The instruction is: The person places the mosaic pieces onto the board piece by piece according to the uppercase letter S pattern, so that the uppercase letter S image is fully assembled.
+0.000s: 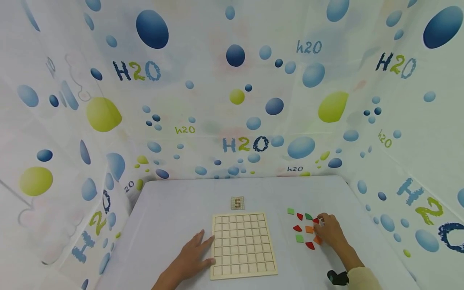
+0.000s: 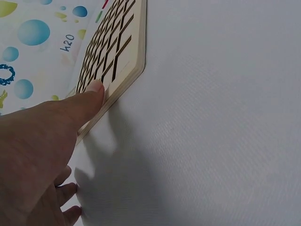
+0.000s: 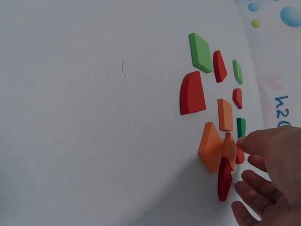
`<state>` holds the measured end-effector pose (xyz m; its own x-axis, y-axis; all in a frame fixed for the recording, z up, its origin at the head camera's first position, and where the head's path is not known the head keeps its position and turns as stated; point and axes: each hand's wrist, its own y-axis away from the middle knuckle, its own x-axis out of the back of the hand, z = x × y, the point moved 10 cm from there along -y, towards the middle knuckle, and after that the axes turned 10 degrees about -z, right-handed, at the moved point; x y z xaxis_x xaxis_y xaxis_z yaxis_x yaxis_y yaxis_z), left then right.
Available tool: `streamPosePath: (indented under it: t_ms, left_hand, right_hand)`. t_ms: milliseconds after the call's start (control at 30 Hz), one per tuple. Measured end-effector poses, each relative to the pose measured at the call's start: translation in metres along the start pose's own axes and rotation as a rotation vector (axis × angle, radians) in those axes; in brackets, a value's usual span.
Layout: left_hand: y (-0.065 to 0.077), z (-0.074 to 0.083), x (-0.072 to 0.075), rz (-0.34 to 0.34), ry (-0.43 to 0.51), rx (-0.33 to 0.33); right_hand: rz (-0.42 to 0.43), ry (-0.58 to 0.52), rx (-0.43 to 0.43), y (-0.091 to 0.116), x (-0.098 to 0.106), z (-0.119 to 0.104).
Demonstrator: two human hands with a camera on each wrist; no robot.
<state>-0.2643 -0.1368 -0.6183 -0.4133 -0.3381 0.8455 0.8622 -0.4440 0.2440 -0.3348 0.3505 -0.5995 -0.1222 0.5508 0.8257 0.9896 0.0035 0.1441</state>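
A square wooden grid board (image 1: pixel 241 243) lies flat on the white table. Along its left edge rests my left hand (image 1: pixel 193 255), fingers spread; the left wrist view shows the thumb (image 2: pixel 96 88) against the rim. On the right, my right hand (image 1: pixel 330 229) is low over a group of small tiles. Its thumb and forefinger tips pinch at a red quarter-round tile (image 1: pixel 315 220). Close by the thumb in the right wrist view are an orange tile (image 3: pixel 229 145) and another red tile (image 3: pixel 225 181), both hidden by the hand in the head view.
Light green tiles (image 1: pixel 299 239), red tiles (image 1: pixel 309 245), a dark green tile (image 1: pixel 308 216) and orange tiles (image 1: pixel 309 229) lie loosely arranged left of the right hand. Beyond the board lies a small square marked 5 (image 1: pixel 237 203). Printed curtains (image 1: pixel 203 157) enclose the table's back and sides.
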Motion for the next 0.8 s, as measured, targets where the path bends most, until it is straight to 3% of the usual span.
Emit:
streamPosePath:
  t_ms: [367, 800]
  left_hand:
    - [0.0008, 0.002, 0.0007, 0.003, -0.006, 0.003]
    - [-0.0015, -0.0026, -0.0034, 0.007, -0.008, 0.002]
  right_hand:
    - [0.012, 0.037, 0.044, -0.001, 0.0027, 0.0007]
    - [-0.065, -0.029, 0.012, -0.0026, -0.0062, 0.0039]
